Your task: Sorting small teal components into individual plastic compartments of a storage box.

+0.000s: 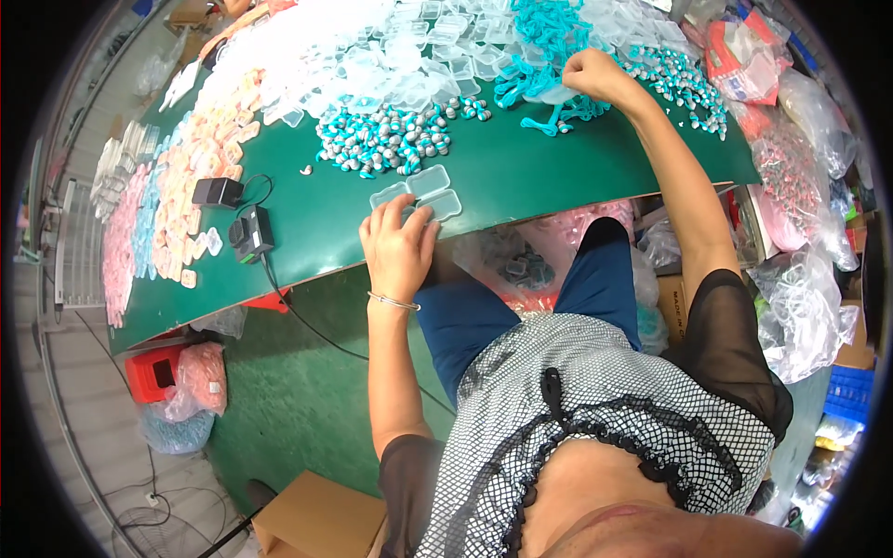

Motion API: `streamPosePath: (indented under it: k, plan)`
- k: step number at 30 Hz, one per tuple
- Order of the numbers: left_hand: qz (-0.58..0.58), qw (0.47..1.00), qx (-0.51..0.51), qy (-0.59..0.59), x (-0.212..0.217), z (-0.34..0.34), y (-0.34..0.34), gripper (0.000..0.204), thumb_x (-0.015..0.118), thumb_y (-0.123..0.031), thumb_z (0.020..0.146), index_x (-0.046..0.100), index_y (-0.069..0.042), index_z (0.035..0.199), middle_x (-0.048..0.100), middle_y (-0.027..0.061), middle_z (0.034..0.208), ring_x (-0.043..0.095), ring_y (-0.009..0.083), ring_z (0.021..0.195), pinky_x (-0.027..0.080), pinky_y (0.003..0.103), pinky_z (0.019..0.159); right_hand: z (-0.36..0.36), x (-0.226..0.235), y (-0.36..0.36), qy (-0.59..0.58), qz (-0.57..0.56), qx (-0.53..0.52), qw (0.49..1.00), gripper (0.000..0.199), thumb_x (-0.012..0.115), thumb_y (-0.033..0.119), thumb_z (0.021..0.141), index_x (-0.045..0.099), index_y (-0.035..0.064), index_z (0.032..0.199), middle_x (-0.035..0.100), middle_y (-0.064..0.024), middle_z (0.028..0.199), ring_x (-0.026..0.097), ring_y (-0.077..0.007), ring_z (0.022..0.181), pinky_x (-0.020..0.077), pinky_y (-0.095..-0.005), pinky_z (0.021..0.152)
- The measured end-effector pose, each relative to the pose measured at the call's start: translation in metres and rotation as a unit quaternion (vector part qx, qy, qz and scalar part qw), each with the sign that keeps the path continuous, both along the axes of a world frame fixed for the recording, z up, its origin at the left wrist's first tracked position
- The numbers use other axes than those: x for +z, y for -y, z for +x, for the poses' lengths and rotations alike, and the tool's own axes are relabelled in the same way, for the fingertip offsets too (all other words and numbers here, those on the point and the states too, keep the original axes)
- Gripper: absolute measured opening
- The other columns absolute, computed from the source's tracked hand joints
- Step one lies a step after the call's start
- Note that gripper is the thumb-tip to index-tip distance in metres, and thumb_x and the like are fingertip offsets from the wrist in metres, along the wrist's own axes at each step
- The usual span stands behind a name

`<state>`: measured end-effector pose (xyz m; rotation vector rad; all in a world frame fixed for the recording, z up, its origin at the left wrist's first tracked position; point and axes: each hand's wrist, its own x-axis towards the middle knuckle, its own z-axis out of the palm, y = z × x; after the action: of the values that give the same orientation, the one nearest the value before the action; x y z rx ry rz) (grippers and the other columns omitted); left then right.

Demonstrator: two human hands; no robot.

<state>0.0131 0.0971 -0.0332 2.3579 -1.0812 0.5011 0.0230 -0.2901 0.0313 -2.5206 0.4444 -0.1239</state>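
My left hand (398, 246) is at the table's near edge, fingers apart and bent over small clear plastic boxes (441, 204) with raised lids; its fingertips touch them and partly hide them. Farther off to the right, my right hand (600, 78) is closed above a pile of teal cords (544, 42). What its fingers pinch is hidden. A translucent piece (553, 94) shows just below that hand, over the cords. Beyond the left hand lies a heap of teal-and-grey earplugs (383, 139).
Clear boxes (400, 51) are piled across the back. More small teal-and-grey pieces (684, 88) lie at right. Peach cases (209, 153), a black adapter (218, 192) and a corded black device (249, 234) sit at left. Plastic bags (795, 177) crowd the right side. A cardboard box (316, 516) stands below.
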Motion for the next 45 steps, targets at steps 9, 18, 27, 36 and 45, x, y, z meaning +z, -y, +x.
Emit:
streamPosePath:
  k: [9, 18, 27, 36, 45]
  plan:
    - [-0.006, 1.0, 0.008, 0.007, -0.002, -0.002, -0.007, 0.019, 0.069, -0.018, 0.074, 0.066, -0.012, 0.092, 0.059, 0.0073, 0.108, 0.052, 0.0275, 0.104, 0.037, 0.042, 0.088, -0.043, -0.01, -0.076, 0.121, 0.056, 0.095, 0.987, 0.017, 0.052, 0.006, 0.074, 0.064, 0.0004, 0.085, 0.059, -0.0024, 0.065, 0.051, -0.0062, 0.059, 0.042, -0.024, 0.054]
    - [-0.005, 1.0, -0.013, 0.006, 0.001, 0.0, -0.01, 0.02, 0.071, -0.018, 0.07, 0.066, -0.012, 0.088, 0.058, 0.0067, 0.108, 0.052, 0.0271, 0.103, 0.038, 0.042, 0.086, -0.063, -0.066, -0.175, 0.198, -0.055, 0.085, 0.975, 0.015, 0.059, 0.012, 0.076, 0.06, 0.0084, 0.091, 0.061, -0.0107, 0.07, 0.061, -0.0287, 0.062, 0.0467, -0.0411, 0.056]
    - [-0.008, 1.0, -0.017, 0.018, 0.012, -0.003, 0.018, 0.037, 0.073, -0.024, 0.068, 0.063, -0.014, 0.103, 0.056, 0.0072, 0.113, 0.052, 0.0284, 0.104, 0.038, 0.042, 0.089, -0.041, -0.052, -0.15, 0.2, 0.044, 0.137, 0.969, 0.013, 0.058, 0.015, 0.082, 0.062, 0.0066, 0.091, 0.063, -0.014, 0.076, 0.062, -0.0314, 0.068, 0.0492, -0.0404, 0.061]
    - [-0.025, 0.998, -0.047, 0.017, -0.001, -0.005, 0.026, 0.019, 0.071, -0.02, 0.07, 0.065, -0.013, 0.086, 0.058, 0.0058, 0.104, 0.054, 0.025, 0.097, 0.037, 0.042, 0.085, 0.068, -0.047, -0.132, 0.345, -0.209, 0.215, 0.889, 0.043, 0.062, 0.005, 0.073, 0.056, 0.0122, 0.114, 0.054, -0.0063, 0.117, 0.048, -0.0303, 0.109, 0.0424, -0.0404, 0.086]
    - [-0.018, 0.999, -0.045, -0.019, 0.001, -0.007, 0.019, 0.021, 0.072, -0.018, 0.071, 0.066, -0.012, 0.09, 0.059, 0.0071, 0.107, 0.054, 0.0271, 0.1, 0.038, 0.042, 0.087, 0.086, -0.056, -0.132, 0.385, -0.278, 0.253, 0.843, 0.015, 0.065, 0.012, 0.071, 0.064, 0.0152, 0.086, 0.062, 0.0033, 0.093, 0.055, -0.0171, 0.097, 0.0366, -0.0411, 0.085]
